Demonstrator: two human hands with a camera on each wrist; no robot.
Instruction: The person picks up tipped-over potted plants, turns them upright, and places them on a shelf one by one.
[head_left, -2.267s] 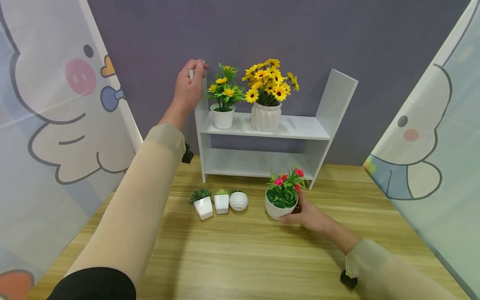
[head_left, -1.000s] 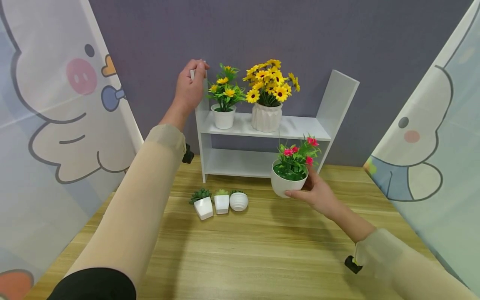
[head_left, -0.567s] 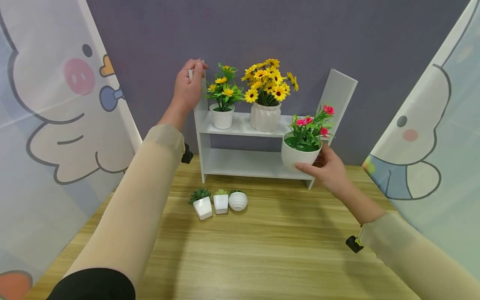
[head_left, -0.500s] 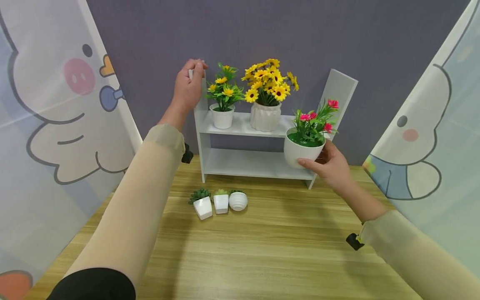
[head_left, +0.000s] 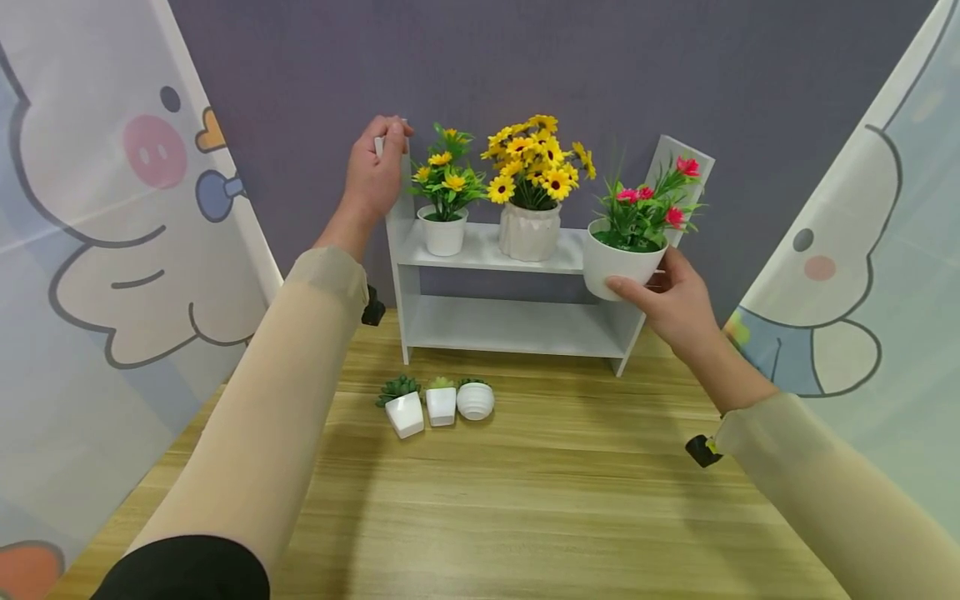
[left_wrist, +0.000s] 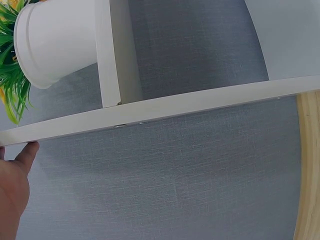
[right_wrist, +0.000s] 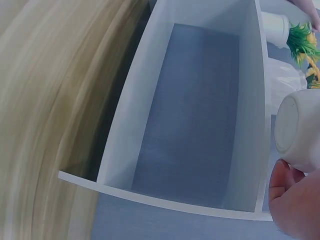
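In the head view my right hand (head_left: 678, 304) grips a white bowl-shaped pot (head_left: 618, 265) with pink flowers and green leaves. The pot is held in front of the upper board's right end; in the right wrist view its round base (right_wrist: 286, 125) faces the camera. My left hand (head_left: 377, 167) holds the top of the left side panel of a white two-tier shelf (head_left: 517, 325). On the upper board stand a small white pot (head_left: 444, 233) of yellow flowers and a ribbed white pot (head_left: 529, 233) of sunflowers.
Three small succulents lie tipped over on the wooden table (head_left: 510, 517): a left one (head_left: 406, 414), a middle one (head_left: 441, 406) and a round-potted one (head_left: 476, 401). A dark wall (head_left: 525, 58) stands behind the shelf, with cartoon-printed sheets on both sides.
My right hand has lifted the pink flower pot off the table, up and to the right, to the height of the upper board. The left hand has stayed on the side panel.
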